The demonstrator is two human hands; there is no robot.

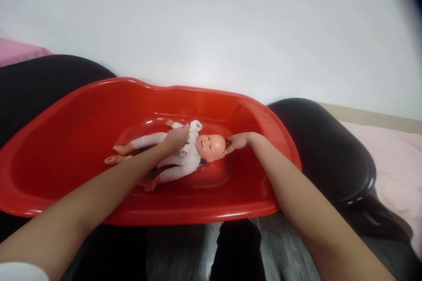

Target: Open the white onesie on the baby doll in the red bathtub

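Observation:
A baby doll (184, 158) in a white suit lies on its back inside a red plastic bathtub (82, 127), head pointing right. My left hand (176, 137) rests on the doll's chest, fingers closed over the white cloth there. My right hand (238, 142) touches the top of the doll's bald head (211, 145) with its fingertips. Both my bare forearms reach in over the tub's near rim.
The tub sits across two black rounded seats (326, 149), one at each end. A white wall (211, 22) fills the background. A pink surface (389, 162) lies at the right, and a bit of pink shows at the far left.

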